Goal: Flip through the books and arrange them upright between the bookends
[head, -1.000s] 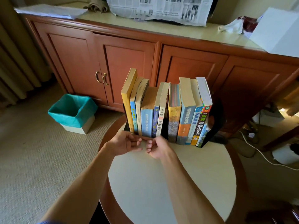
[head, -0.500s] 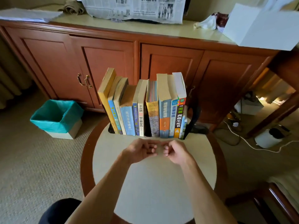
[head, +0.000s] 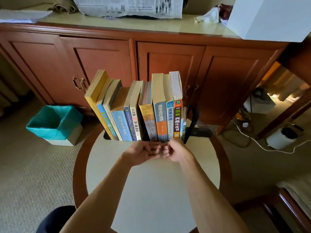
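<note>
A row of several books [head: 134, 111] stands upright, spines toward me, at the far edge of the round table [head: 151, 190]. The left books lean to the left; the right ones stand straight. A black bookend [head: 193, 125] closes the row on the right, and a bit of the left bookend [head: 106, 137] shows under the leaning yellow book [head: 96, 98]. My left hand [head: 143, 153] and my right hand [head: 176, 151] meet just in front of the row, fingers loosely curled and touching each other, holding nothing.
A wooden cabinet [head: 168, 64] stands behind the table, with a newspaper [head: 131, 5] and a white box [head: 269, 17] on top. A bin with a teal liner [head: 53, 123] sits on the carpet at left. A white cable [head: 252, 140] lies on the floor at right.
Both hands have pulled back from the book spines and moved right along the row, staying together in front of it. The camera view shifted; the books have not moved.
</note>
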`<state>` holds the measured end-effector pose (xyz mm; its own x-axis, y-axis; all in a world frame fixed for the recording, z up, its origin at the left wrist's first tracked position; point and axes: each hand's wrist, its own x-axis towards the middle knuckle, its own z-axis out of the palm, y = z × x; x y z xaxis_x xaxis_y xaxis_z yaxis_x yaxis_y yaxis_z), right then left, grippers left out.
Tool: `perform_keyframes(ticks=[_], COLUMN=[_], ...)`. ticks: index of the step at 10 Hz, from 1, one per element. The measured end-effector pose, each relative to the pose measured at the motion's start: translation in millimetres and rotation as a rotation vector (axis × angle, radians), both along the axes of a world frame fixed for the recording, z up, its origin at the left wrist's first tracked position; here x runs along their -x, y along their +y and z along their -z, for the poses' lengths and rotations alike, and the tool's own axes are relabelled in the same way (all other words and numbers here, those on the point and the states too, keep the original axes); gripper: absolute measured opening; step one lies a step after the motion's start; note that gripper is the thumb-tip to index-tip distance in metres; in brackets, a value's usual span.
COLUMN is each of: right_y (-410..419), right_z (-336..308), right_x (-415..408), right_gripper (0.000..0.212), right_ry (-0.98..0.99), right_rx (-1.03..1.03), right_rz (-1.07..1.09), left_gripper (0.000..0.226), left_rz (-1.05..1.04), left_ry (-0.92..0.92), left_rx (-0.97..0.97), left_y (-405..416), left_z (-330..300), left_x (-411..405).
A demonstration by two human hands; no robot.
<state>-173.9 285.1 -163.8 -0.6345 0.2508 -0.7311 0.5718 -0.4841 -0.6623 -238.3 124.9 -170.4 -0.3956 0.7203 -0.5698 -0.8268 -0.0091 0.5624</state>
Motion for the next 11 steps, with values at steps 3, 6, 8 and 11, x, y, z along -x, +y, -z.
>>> perform_keyframes(ticks=[3,6,8,11], right_y=[33,39,34,9], right_z=[3,-5,-9,-7], right_x=[-40,-20,-28,-80], right_gripper=[0.028,0.04,0.03,0.015], right_ry=[0.138,0.019,0.044,0.235], right_rx=[0.31,0.236,0.205,0.212], right_rz=[0.204,0.161,0.147,0.126], left_gripper=[0.06,0.056,0.044,0.04], left_rz=[-0.037,-0.034,-0.043,-0.106], left_ry=[0.03,0.053,0.02,0.095], left_rx=[0.046,0.063,0.047,0.059], left_y=[-1,1,2,-20], left_z=[-6,-9,-9,-7], left_x=[-10,-11,-11,-38])
